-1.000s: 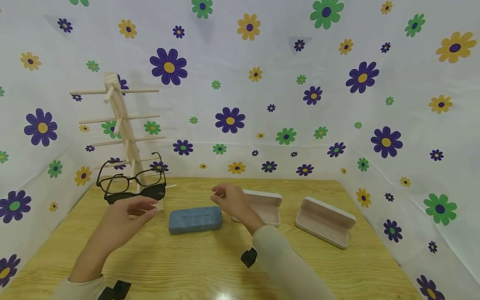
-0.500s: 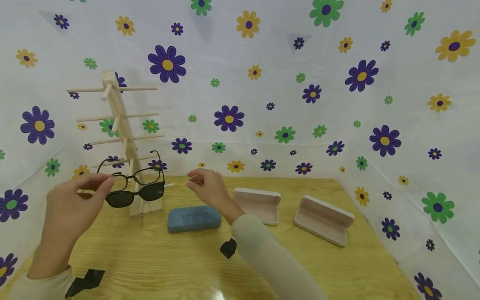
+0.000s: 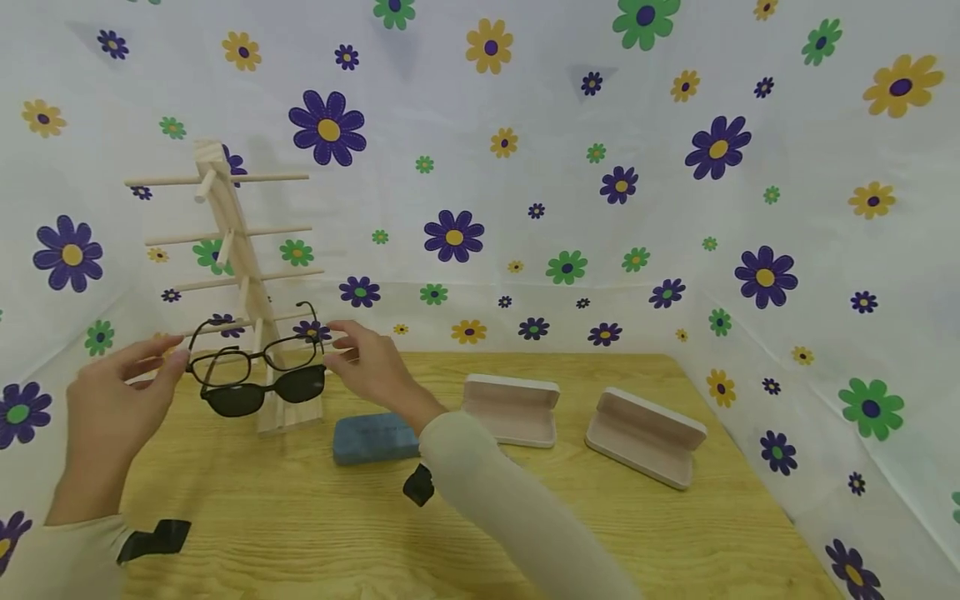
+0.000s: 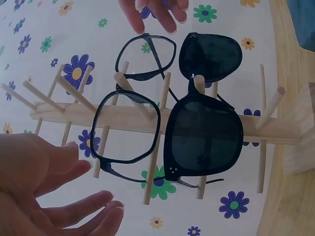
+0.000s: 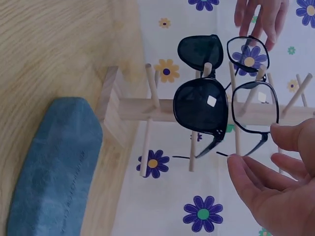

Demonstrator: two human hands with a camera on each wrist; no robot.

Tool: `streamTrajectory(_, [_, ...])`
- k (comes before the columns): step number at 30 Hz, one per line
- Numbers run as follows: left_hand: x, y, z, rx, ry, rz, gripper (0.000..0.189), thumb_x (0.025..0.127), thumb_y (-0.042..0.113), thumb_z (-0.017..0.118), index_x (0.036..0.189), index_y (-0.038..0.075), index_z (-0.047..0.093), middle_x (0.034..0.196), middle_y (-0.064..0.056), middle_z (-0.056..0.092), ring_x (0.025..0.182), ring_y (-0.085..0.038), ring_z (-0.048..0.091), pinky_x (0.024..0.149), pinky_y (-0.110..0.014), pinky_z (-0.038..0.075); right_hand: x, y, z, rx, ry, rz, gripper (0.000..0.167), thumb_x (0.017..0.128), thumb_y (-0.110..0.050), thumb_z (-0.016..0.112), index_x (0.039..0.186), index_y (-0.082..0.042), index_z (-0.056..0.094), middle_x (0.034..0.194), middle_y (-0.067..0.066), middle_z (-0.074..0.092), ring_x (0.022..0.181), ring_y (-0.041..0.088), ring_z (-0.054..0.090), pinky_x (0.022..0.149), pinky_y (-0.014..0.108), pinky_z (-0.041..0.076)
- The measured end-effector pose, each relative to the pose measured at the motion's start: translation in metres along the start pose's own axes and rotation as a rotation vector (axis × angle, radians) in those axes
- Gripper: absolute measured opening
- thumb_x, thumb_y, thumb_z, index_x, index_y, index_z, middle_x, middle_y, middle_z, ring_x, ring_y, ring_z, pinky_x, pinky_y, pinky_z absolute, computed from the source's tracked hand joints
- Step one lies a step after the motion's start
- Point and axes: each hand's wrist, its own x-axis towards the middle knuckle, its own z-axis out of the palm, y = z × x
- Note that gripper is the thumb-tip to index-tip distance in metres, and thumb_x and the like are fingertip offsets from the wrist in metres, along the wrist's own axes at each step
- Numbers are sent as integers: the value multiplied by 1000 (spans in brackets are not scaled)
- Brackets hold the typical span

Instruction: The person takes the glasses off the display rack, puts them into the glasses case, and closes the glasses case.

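Note:
Clear glasses with a black frame (image 3: pixel 258 356) hang on a wooden peg stand (image 3: pixel 242 250), just above a pair of dark sunglasses (image 3: pixel 300 384). My left hand (image 3: pixel 123 400) is at the left end of the clear glasses, thumb and fingers apart. In the left wrist view a gap shows between that hand (image 4: pixel 54 191) and the frame. On the other side, my right hand (image 3: pixel 375 367) has its thumb and fingers spread around the right hinge and temple. The right wrist view puts its thumb (image 5: pixel 293 135) beside the frame; whether it touches is hard to tell.
A closed blue glasses case (image 3: pixel 375 438) lies on the wooden table (image 3: pixel 300 517), partly behind my right forearm. Two open cases with pale linings, one nearer (image 3: pixel 510 410) and one farther right (image 3: pixel 647 435), stand beyond it. A flower-printed cloth (image 3: pixel 480 183) encloses the table.
My left hand has moved left and up to the left end of the clear glasses. My right hand has come left, from above the cases to their right end. Both pairs still hang.

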Motion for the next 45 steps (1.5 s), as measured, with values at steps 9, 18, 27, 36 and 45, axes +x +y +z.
streamTrajectory(9, [0, -6, 7, 71, -68, 27, 53, 107, 39, 54, 136, -4, 64, 123, -34, 68, 106, -54, 67, 58, -27, 48, 5, -1, 18, 67, -44, -11, 56, 106, -18, 60, 159, -19, 41, 150, 13, 59, 125, 23, 68, 98, 18, 55])
streamTrajectory(18, [-3, -4, 7, 46, -54, 18, 41, 106, 28, 60, 130, -4, 68, 110, -31, 74, 69, 5, 64, 60, -8, 45, 5, -2, 23, 18, -6, -44, 49, 106, -17, 59, 154, -12, 49, 151, 9, 59, 123, 20, 69, 97, 17, 55])
streamTrajectory(27, [-14, 19, -8, -70, 27, 69, 31, 102, 17, 66, 120, -7, 73, 93, -12, 81, 63, 31, 49, 64, 5, 40, -3, -11, 11, 43, 98, -127, 44, 105, -14, 61, 147, -5, 56, 131, 14, 72, 116, 20, 73, 97, 14, 54])
streamTrajectory(36, [-31, 41, -16, -166, -5, 82, 29, 98, 17, 72, 115, -6, 76, 76, 52, 51, 63, 20, 62, 63, -1, 49, -26, -6, 0, 150, 180, -127, 40, 104, -14, 63, 143, -6, 61, 126, 13, 74, 113, 20, 74, 95, 16, 56])
streamTrajectory(45, [-47, 58, -20, -177, -54, 186, 18, 94, 14, 77, 103, -1, 79, 75, 47, 58, 60, 10, 66, 58, -8, 52, -43, -3, -12, 209, 194, -137, 39, 103, -13, 63, 142, -6, 63, 124, 14, 75, 113, 21, 74, 96, 17, 55])
